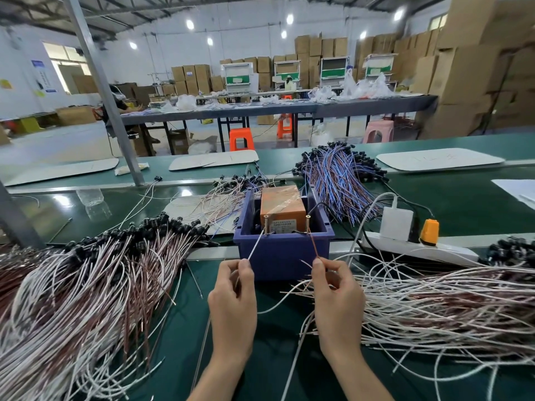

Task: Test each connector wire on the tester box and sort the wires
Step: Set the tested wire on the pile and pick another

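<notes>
We pinch the white lead (256, 248) in the left hand (233, 299) and the brown lead (313, 245) in the right hand (338, 299), just in front of the tester box (282, 204). The white tip sits at the left screw terminal (265, 218), the brown tip at the right screw terminal (307, 217). We judge the test step in hand; next, read the result, then lay the wire on the left pile (95, 279) or the right pile (440, 302) beside the box.

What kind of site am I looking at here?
Most likely a wire-harness assembly workshop: heaps of white and brown connector wires on a green conveyor bench, an orange tester box, stacked cardboard cartons behind.
</notes>
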Demonstrator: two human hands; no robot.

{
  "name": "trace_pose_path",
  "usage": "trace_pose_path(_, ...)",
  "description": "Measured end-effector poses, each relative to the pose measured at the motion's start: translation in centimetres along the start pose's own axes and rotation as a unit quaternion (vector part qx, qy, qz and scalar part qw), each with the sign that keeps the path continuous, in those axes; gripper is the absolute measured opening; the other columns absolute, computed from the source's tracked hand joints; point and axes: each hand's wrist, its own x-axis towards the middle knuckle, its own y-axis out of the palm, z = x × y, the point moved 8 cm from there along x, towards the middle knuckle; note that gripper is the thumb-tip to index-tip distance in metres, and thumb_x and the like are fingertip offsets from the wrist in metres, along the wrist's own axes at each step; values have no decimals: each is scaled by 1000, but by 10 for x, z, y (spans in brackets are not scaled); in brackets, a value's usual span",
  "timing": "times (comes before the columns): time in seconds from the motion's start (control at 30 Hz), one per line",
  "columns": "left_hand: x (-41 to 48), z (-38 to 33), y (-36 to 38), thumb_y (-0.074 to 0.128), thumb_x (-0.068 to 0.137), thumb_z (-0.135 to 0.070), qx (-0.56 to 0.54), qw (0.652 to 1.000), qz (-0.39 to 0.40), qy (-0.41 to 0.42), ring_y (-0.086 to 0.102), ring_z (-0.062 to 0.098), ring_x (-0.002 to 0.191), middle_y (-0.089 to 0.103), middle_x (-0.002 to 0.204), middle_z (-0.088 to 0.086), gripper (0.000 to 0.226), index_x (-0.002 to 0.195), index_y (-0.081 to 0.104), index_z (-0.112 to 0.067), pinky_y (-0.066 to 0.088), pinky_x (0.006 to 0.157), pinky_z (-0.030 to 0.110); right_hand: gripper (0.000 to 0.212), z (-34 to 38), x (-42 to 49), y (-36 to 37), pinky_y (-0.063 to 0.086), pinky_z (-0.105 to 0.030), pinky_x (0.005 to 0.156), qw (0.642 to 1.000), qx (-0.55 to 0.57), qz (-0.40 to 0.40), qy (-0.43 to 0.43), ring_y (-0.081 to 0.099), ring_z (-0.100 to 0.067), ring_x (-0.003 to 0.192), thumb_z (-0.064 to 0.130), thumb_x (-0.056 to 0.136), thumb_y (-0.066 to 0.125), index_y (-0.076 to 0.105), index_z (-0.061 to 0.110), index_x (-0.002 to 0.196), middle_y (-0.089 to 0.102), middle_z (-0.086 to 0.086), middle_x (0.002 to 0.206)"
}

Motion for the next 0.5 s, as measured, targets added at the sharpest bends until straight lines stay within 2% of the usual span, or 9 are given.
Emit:
trace_pose_path(0.13,0,1,0,48,102,-39,2,1000,0,-3,35,6,48,46,54,-12,26,80,53,-24,30,46,20,12,2,0,-1,45,-11,59,1000,-2,-1,-2,63,-3,70,34,97,64,67,33,86,69,22,80)
trace_pose_path(0.27,0,1,-1,48,102,-39,0,1000,-1,-2,35,6,49,46,55,-12,27,80,53,-24,30,47,22,10,6,-2,1,46,-7,64,1000,-26,10,-15,64,6,81,36,97,63,67,36,88,68,31,86)
trace_pose_path(0.5,0,1,0,49,102,-37,-8,1000,-3,-11,35,5,48,45,54,-12,25,79,53,-26,29,46,18,10,7,-3,2,45,-5,63,999,-32,13,-16,63,8,85,40,97,61,66,37,89,67,32,89)
